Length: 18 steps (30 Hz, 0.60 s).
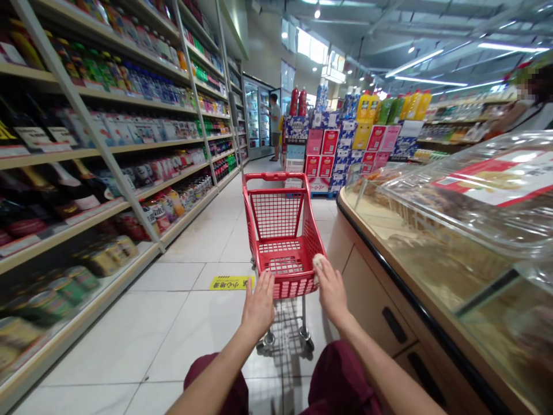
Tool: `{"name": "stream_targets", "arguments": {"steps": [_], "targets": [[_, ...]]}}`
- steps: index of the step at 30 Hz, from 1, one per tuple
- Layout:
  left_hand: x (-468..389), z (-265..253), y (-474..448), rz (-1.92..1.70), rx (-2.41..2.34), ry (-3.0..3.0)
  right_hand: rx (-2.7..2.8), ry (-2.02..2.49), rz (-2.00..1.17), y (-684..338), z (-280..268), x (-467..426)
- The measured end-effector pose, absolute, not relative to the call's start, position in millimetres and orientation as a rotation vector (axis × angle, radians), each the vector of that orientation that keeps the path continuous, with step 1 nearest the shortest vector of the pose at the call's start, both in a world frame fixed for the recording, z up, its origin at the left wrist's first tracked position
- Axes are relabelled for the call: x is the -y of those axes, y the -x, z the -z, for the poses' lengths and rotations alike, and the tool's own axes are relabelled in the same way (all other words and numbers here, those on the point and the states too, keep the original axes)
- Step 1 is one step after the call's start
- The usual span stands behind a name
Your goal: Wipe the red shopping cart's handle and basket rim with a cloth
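Observation:
A small red shopping cart (pixel 283 285) stands straight ahead of me on the tiled floor, its handle at the far side and its near rim toward me. My left hand (pixel 258 302) is at the left part of the near rim, fingers stretched out and holding nothing; the fingertips seem to touch the red plastic. At the near right corner, my right hand (pixel 332 288) is closed around a pale wadded cloth (pixel 318 262), pressed against the rim. Most of the cloth is hidden by the fingers. Inside, the basket shows bare red lattice.
Drink shelves (pixel 129 144) line the left side. On the right is a glass-topped counter (pixel 358 225) bearing clear plastic food boxes (pixel 475 178). A yellow floor sticker (pixel 232 282) lies left of the cart. Stacked cartons (pixel 324 155) stand ahead, a person (pixel 275 124) beyond; another person (pixel 527 109) is at right.

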<state>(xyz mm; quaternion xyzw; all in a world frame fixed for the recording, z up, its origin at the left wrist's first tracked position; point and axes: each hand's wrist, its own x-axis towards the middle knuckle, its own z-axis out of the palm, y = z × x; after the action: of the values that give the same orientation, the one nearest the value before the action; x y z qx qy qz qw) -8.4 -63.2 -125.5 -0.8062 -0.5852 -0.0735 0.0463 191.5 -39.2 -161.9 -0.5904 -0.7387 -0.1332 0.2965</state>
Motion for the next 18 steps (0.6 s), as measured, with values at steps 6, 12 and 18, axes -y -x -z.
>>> {"name": "stream_targets", "arguments": {"steps": [6,12,18], "targets": [[64,127,6,0.238,1.820,2.442,2.076,1.340,0.314,-164,168,46],[64,133,11,0.240,1.748,2.446,1.945,1.593,0.312,-176,160,44],[62,137,8,0.235,1.750,2.409,2.140,1.273,0.329,-156,173,53]]}}
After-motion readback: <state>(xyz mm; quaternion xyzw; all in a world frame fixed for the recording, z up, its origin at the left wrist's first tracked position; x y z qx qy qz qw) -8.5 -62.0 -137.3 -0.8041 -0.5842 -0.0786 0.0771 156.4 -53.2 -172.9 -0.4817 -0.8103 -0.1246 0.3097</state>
